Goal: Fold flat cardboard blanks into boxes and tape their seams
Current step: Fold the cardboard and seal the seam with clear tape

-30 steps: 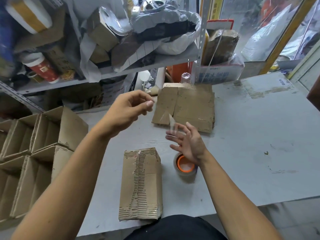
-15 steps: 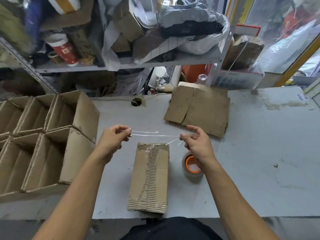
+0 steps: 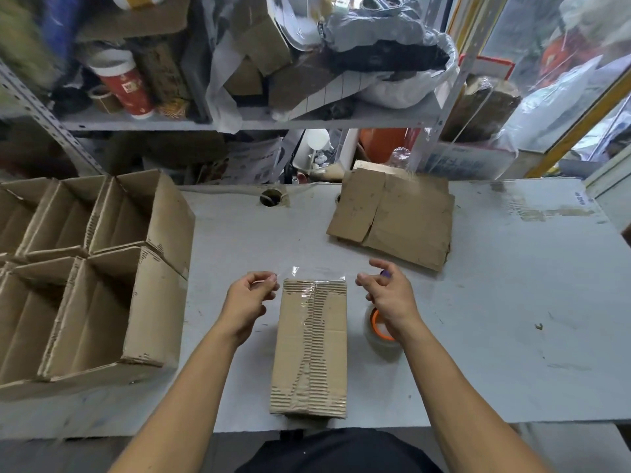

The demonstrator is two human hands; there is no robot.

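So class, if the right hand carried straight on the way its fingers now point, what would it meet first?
The right hand points left, towards the far end of the box and its clear tape strip. It would probably meet that strip or box edge first, though its height above them is unclear.

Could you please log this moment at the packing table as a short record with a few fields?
work piece: folded box lying on the table, seam up
tape strip: clear tape strip across the box's far end
left hand: left hand beside the strip's left end, grip unclear
right hand: right hand beside the strip's right end, fingers loosely curled
tape roll: tape roll right of the box, under the right wrist
blanks: flat blanks stacked at the far side
finished: open boxes on the left
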